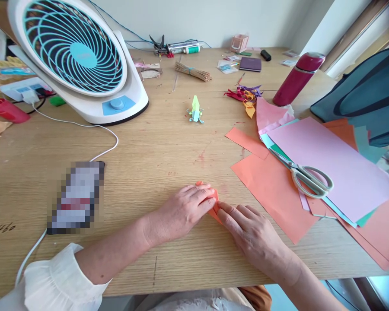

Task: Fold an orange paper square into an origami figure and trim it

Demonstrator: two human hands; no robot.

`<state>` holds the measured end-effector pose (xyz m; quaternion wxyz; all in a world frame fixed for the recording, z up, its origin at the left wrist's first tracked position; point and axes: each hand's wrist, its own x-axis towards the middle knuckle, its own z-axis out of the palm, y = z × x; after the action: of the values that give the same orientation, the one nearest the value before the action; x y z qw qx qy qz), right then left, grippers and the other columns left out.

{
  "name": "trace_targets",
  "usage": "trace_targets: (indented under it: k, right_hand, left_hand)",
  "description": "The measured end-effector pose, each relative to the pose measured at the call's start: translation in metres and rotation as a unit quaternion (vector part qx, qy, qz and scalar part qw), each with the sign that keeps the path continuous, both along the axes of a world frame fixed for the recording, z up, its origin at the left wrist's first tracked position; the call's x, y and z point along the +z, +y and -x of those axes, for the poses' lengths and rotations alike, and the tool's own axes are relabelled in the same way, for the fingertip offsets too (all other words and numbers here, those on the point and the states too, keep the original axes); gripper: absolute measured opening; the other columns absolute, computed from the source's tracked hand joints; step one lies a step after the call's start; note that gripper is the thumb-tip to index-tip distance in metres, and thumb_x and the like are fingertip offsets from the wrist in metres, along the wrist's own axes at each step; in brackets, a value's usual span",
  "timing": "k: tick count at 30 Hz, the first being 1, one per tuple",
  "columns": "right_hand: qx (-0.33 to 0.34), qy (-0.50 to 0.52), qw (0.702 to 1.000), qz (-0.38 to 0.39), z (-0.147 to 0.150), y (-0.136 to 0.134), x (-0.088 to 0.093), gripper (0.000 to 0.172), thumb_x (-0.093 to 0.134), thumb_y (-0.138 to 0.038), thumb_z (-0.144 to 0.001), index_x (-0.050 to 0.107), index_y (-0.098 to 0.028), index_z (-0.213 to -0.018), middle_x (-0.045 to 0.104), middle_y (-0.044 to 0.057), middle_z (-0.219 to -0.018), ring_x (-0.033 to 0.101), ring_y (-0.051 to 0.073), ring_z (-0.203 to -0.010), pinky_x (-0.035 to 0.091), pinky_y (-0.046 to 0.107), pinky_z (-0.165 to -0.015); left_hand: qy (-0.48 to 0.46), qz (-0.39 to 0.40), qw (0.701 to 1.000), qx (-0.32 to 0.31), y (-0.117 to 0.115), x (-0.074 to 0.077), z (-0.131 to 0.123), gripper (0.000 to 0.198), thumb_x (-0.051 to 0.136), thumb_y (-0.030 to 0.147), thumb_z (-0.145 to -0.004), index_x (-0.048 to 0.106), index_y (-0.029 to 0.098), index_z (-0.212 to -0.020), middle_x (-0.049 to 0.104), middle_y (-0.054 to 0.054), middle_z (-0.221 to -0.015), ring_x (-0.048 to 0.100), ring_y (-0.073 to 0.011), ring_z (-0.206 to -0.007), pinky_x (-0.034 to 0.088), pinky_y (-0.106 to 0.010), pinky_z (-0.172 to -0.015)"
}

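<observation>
Matt folded orange paper [217, 196] at near centre, smooth wood-grain table [142, 160], smooth plastic fan [84, 55] at far left, glossy metallic-looking flask [294, 82] at far right, matt paper sheets [333, 157] and metal-bladed scissors [294, 167] at right, gathered cloth sleeve [56, 276] at near left

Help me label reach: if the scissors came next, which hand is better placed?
Probably the right hand: it is nearer the scissors. The left hand is farther away, with its fingers over the folded paper.
</observation>
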<state>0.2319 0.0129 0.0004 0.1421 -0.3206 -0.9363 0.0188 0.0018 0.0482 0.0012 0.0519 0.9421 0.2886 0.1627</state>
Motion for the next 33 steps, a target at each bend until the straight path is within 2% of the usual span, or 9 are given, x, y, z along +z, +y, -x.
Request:
trace_targets:
  k: [8, 15, 21, 24, 29, 33]
  right_hand:
    - [0.005, 0.03, 0.999, -0.012, -0.002, -0.005, -0.001, 0.037, 0.03, -0.005, -0.099, 0.06, -0.005, -0.12, 0.069, 0.017, -0.118, 0.057, 0.019, -0.074, 0.045, 0.034, -0.061]
    - [0.001, 0.034, 0.999, -0.027, -0.006, -0.008, -0.005, 0.039, 0.033, -0.005, -0.097, 0.057, -0.005, -0.128, 0.067, 0.018, -0.126, 0.061, 0.019, -0.077, 0.046, 0.034, -0.062]
    - [0.004, 0.04, 0.999, -0.028, -0.007, -0.013, -0.006, 0.038, 0.035, -0.006, -0.097, 0.056, -0.004, -0.129, 0.069, 0.018, -0.12, 0.059, 0.019, -0.073, 0.046, 0.034, -0.06]
    - [0.008, 0.03, 0.999, -0.02, -0.007, -0.014, -0.005, 0.038, 0.034, -0.006, -0.097, 0.059, -0.005, -0.126, 0.068, 0.018, -0.121, 0.06, 0.02, -0.077, 0.046, 0.035, -0.062]
    - [0.021, 0.023, 0.999, -0.036, -0.009, -0.016, -0.005, 0.035, 0.035, -0.007, -0.097, 0.063, -0.005, -0.119, 0.068, 0.018, -0.123, 0.056, 0.02, -0.072, 0.043, 0.035, -0.061]
    - [0.019, 0.029, 0.999, -0.019, -0.009, -0.017, -0.006, 0.035, 0.034, -0.006, -0.096, 0.066, -0.007, -0.112, 0.069, 0.017, -0.12, 0.056, 0.02, -0.073, 0.042, 0.034, -0.059]
  left_hand:
    - [0.003, 0.008, 1.0, 0.0, 0.0, -0.001, 0.001, 0.029, 0.044, 0.007, -0.096, 0.056, 0.013, -0.121, 0.061, -0.012, -0.128, 0.055, -0.0237, -0.127, 0.047, -0.042, -0.11]
    - [0.0, 0.01, 1.0, -0.002, 0.001, -0.001, 0.0, 0.027, 0.044, 0.008, -0.096, 0.057, 0.013, -0.12, 0.062, -0.013, -0.127, 0.056, -0.0238, -0.127, 0.048, -0.042, -0.109]
    - [0.0, 0.008, 1.0, -0.002, 0.001, -0.002, 0.001, 0.027, 0.044, 0.008, -0.096, 0.057, 0.012, -0.12, 0.061, -0.014, -0.128, 0.055, -0.0241, -0.128, 0.046, -0.042, -0.111]
    - [-0.002, 0.009, 1.0, -0.002, 0.001, -0.002, 0.001, 0.027, 0.044, 0.008, -0.096, 0.057, 0.012, -0.119, 0.062, -0.014, -0.127, 0.055, -0.0235, -0.128, 0.047, -0.042, -0.111]
    - [0.007, 0.004, 1.0, -0.003, 0.001, -0.001, 0.001, 0.028, 0.045, 0.008, -0.096, 0.057, 0.012, -0.121, 0.061, -0.014, -0.128, 0.055, -0.0238, -0.128, 0.047, -0.042, -0.111]
    - [0.007, -0.003, 1.0, -0.004, 0.001, 0.0, 0.001, 0.028, 0.044, 0.008, -0.096, 0.057, 0.011, -0.121, 0.061, -0.014, -0.128, 0.056, -0.0245, -0.127, 0.048, -0.042, -0.109]
